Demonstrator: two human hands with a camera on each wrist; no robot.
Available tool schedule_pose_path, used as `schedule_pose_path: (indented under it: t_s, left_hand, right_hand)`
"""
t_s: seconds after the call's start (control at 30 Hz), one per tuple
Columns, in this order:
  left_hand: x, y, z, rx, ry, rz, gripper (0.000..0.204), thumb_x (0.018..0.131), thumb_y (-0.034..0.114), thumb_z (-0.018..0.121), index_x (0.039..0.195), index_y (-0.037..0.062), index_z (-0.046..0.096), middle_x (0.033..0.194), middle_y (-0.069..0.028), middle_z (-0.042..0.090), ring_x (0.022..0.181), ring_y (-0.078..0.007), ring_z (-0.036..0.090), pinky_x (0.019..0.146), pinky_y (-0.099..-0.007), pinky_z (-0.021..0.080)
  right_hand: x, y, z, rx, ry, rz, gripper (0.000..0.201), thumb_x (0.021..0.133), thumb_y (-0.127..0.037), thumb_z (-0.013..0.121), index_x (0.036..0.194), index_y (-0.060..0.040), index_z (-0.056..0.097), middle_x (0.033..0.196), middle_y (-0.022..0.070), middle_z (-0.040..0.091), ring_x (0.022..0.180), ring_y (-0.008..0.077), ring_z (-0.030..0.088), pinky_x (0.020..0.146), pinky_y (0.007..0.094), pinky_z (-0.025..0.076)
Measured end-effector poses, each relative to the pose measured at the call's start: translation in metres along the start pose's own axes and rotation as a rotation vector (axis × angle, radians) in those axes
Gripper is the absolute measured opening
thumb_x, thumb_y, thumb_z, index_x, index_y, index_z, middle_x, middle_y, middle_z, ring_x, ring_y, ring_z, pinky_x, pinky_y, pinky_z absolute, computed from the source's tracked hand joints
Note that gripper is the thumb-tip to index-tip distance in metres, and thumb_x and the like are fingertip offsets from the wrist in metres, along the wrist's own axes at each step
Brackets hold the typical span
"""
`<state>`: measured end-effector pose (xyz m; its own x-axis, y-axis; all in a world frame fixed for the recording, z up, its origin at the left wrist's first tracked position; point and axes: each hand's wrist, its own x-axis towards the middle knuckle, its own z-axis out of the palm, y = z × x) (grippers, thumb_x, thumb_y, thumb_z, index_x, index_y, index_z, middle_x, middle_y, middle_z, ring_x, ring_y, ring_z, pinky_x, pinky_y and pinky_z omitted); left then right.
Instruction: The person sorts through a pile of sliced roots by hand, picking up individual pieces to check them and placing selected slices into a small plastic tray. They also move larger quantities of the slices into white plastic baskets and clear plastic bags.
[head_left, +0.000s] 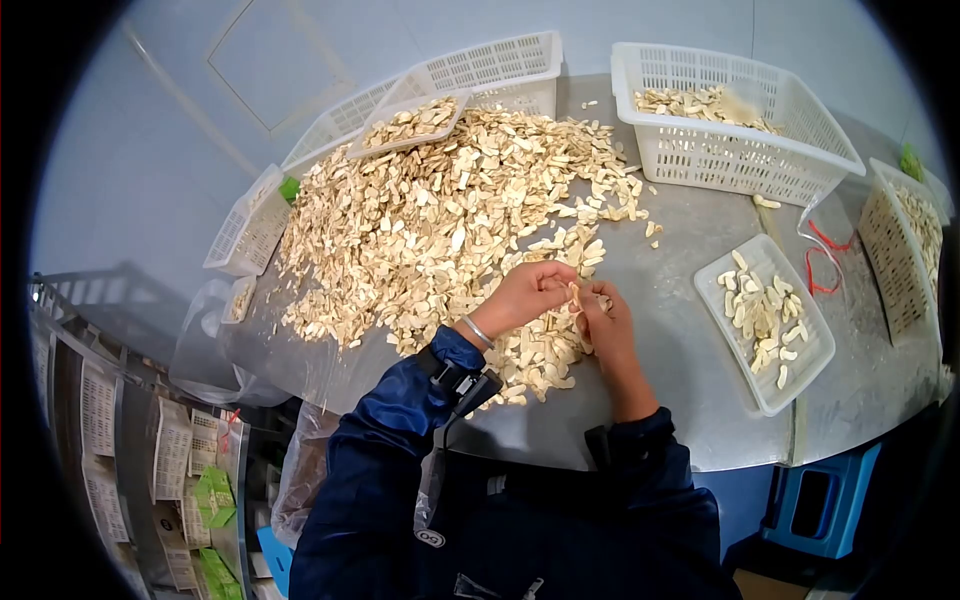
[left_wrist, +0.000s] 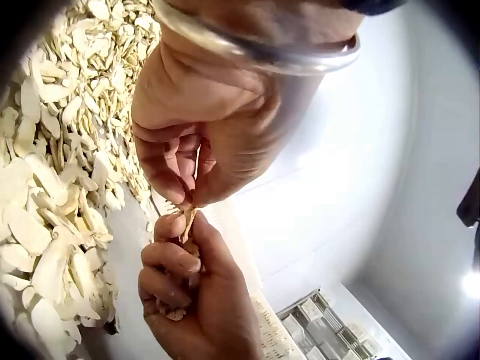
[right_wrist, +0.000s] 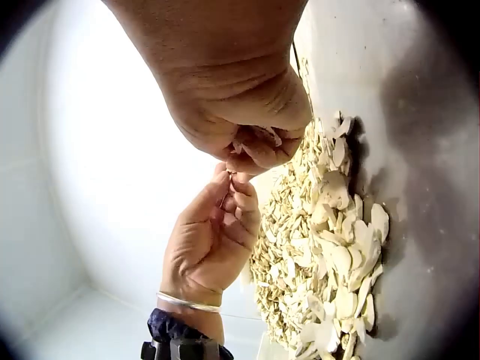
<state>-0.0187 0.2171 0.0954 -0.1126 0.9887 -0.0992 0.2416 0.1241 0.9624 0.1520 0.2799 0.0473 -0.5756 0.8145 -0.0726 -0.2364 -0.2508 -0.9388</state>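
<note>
Clearly, the sorting is only partly done, judging by how the slices lie.

Head view, hands: the left hand (head_left: 528,293) and right hand (head_left: 603,322) meet at centre frame, both with fingers curled, pinching one pale slice (head_left: 575,293) between them.
Head view, unsorted: a big heap of dried slices (head_left: 440,210) covers the metal table (head_left: 690,300) from upper centre down to the hands; most of the work seems still ahead.
Head view, sorted: a small white tray (head_left: 800,372) at right centre holds a thin scatter of pieces; a white basket (head_left: 740,150) at upper right has a modest layer; another small tray (head_left: 400,145) sits on the heap at upper centre.
Left wrist view, grip: the left hand (left_wrist: 202,142), with a bangle (left_wrist: 262,52) at the top, pinches the slice (left_wrist: 187,217) at mid-frame; the right hand (left_wrist: 187,292) below holds its other end, with more pieces seemingly tucked in the palm.
Left wrist view, heap: slices (left_wrist: 60,187) fill the left edge.
Right wrist view, grip: the right hand (right_wrist: 232,97) at top and left hand (right_wrist: 217,232) below touch fingertips at centre; the slice itself is hardly visible here.
Right wrist view, heap: slices (right_wrist: 330,262) lie down the right half.
</note>
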Motion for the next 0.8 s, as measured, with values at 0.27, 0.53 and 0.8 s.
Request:
schedule_pose_path:
  t_s: [0.27, 0.53, 0.8]
  left_hand:
    - [-0.008, 0.008, 0.0, -0.021, 0.026, 0.041, 0.017, 0.096, 0.009, 0.069, 0.11, 0.0003, 0.067, 0.085, 0.0053, 0.066, 0.076, 0.0003, 0.058, 0.067, -0.0161, 0.046]
    - [-0.008, 0.008, 0.001, -0.007, 0.058, 0.036, 0.014, 0.096, 0.011, 0.069, 0.106, 0.001, 0.067, 0.086, 0.0045, 0.067, 0.077, -0.0003, 0.059, 0.069, -0.017, 0.048]
    - [-0.01, 0.007, -0.003, -0.06, 0.078, 0.045, 0.015, 0.095, 0.012, 0.07, 0.103, -0.0006, 0.067, 0.084, 0.0017, 0.069, 0.075, -0.0022, 0.062, 0.067, -0.0188, 0.051]
  right_hand:
    - [-0.005, -0.011, 0.0, 0.187, -0.136, 0.193, 0.018, 0.098, -0.028, 0.065, 0.098, -0.0101, 0.063, 0.065, -0.0045, 0.054, 0.05, 0.003, 0.044, 0.045, 0.02, 0.032]
    - [-0.005, -0.012, 0.002, 0.121, -0.09, 0.159, 0.018, 0.096, -0.023, 0.067, 0.103, -0.0066, 0.065, 0.066, -0.0044, 0.054, 0.051, 0.0031, 0.046, 0.046, 0.02, 0.034]
    - [-0.003, -0.008, 0.005, 0.026, -0.093, 0.043, 0.017, 0.093, -0.017, 0.07, 0.103, -0.003, 0.069, 0.074, -0.0064, 0.057, 0.054, 0.0011, 0.044, 0.048, 0.0195, 0.033]
